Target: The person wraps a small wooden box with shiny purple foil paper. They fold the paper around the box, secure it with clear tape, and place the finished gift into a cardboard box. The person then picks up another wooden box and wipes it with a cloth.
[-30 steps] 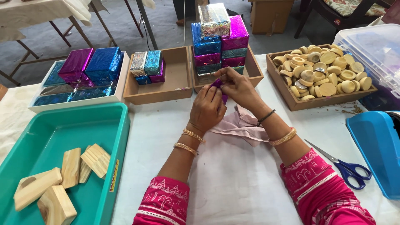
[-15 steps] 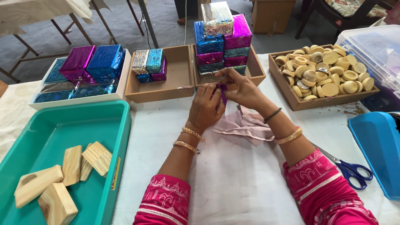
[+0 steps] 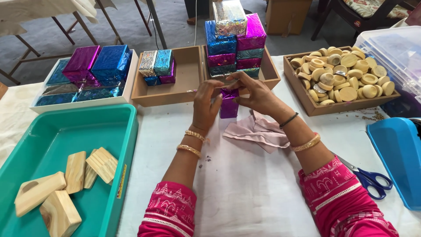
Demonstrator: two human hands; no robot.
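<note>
Currently our left hand and right hand clamp fingers on purple foil block, seemingly upright on counter, just before tray edge; open counter nearer us.

Both hands apparently pinch a purple foil-wrapped block.

Stood on a grey floor. Carried a white cloth across the bench. Showed folding table legs behind, a cardboard box, a cushioned chair. Lay in even daylight.
</note>
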